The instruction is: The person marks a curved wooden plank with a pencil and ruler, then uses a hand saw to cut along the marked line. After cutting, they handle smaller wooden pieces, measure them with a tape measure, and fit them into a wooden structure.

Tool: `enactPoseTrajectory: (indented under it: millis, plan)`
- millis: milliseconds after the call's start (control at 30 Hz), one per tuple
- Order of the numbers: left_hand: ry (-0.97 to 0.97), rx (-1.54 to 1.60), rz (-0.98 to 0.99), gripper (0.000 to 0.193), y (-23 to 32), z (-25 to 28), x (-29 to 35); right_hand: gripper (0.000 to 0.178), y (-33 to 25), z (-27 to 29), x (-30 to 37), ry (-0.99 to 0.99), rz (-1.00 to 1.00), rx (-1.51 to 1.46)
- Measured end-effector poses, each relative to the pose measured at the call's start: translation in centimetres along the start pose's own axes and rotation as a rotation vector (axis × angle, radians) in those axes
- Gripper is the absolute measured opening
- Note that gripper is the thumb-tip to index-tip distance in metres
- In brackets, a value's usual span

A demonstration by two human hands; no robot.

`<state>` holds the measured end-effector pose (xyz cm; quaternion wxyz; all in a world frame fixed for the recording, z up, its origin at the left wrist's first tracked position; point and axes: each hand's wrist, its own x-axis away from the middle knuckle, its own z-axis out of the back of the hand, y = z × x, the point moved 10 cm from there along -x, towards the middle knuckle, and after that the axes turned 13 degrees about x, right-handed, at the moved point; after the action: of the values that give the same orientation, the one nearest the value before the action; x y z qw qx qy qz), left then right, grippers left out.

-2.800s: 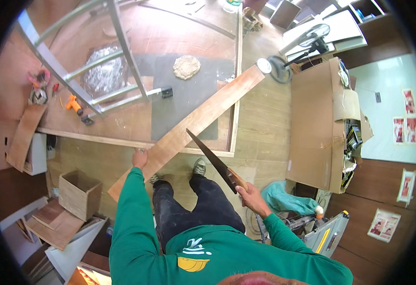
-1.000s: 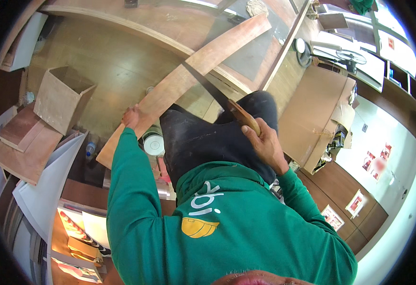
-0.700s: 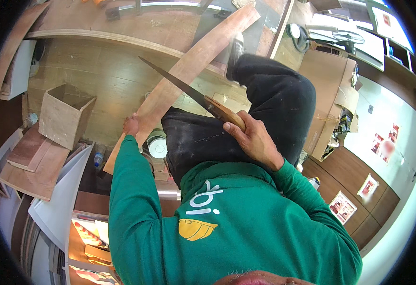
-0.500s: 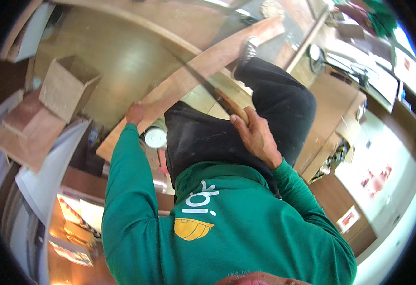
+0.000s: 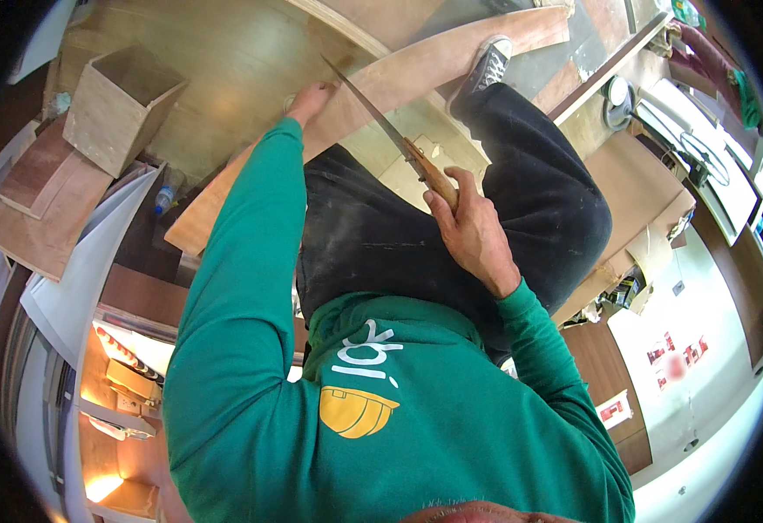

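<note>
Two grips clenched: right hand (image 5: 475, 234) on saw (image 5: 425, 166), left hand (image 5: 310, 103) on board (image 5: 425, 63) (under shoe (image 5: 488, 67)). Saw crosses board near left hand; if board shifts, saw could jump and cut it.

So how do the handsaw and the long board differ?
The handsaw has a dark tapering blade and wooden handle; the long board is reddish wood. The handsaw is shorter than the long board. The right hand grips the handsaw; the left hand is at the long board's edge. Both include wood.
</note>
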<state>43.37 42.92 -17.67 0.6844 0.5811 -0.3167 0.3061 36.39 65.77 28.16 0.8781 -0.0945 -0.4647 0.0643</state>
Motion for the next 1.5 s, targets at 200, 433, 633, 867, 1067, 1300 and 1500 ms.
enactPoseTrajectory:
  millis: [200, 433, 633, 867, 1067, 1300, 1500]
  plan:
    - [-0.026, -0.082, 0.128, 0.069, -0.8, -0.1, -0.7, 0.039, -0.5, -1.6, 0.9, -0.011, 0.034, -0.114]
    - [0.059, -0.134, 0.034, 0.067, -0.3, 0.1, 0.2, 0.042, -0.2, -0.6, 5.7, -0.023, -0.013, -0.104]
    - [-0.031, -0.248, -0.12, 0.067, 1.5, -0.1, -0.9, 0.044, 0.3, -1.2, 8.1, -0.019, -0.056, -0.108]
    - [-0.054, -0.215, -0.126, 0.069, 0.9, 0.0, -1.3, 0.041, -1.2, -0.2, 7.9, 0.003, -0.015, -0.135]
    - [-0.052, -0.194, -0.118, 0.068, 0.6, 0.0, -1.5, 0.037, -0.9, -2.1, 2.2, 0.029, 0.04, -0.107]
    - [-0.037, -0.079, -0.095, 0.066, 0.7, -0.2, -0.6, 0.035, -1.6, -3.5, -1.9, 0.039, 0.061, -0.069]
    - [-0.019, -0.164, -0.093, 0.066, 0.4, -0.1, -1.0, 0.041, -0.8, -1.0, 6.1, -0.041, -0.024, -0.084]
